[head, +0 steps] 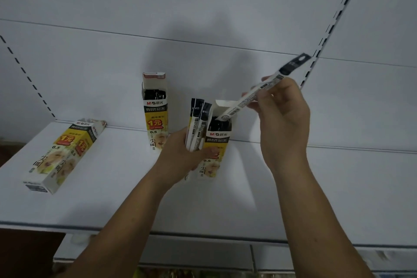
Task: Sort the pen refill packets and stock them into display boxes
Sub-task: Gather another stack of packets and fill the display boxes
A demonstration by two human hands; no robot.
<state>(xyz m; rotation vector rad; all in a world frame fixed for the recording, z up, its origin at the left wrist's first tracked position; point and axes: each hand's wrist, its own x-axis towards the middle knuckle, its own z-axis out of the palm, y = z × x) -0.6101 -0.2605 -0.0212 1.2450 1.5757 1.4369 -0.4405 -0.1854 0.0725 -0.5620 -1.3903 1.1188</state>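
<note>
The right hand (282,119) is pinching a single refill packet (239,105) between thumb and fingertips. It is holding the packet tilted, the dark hanging tab pointing toward 2 o'clock and the lower end dipping into the open top of the middle display box (217,142). The left hand (178,158) is curling round that box's left side and clamping a small bunch of packets (197,124) upright against it. Two dark tabs are showing, though I cannot tell the full count.

At 11 o'clock from the middle box, a second display box (155,110) is standing by the back panel (203,7), flap up, with dark packet tops showing inside, well apart from both hands. At 9 o'clock a third box (63,156) is lying on its side on the white shelf (112,198), its top end toward the panel. A slotted upright (334,27) is running behind the raised packet's tab toward 1 o'clock.

The left hand is covering the middle box's lower left face, and the print on the packets is too small to read. Under the shelf's front edge, at 6 o'clock, everything is lying in shadow — dim, blurred and cut off by the frame.
</note>
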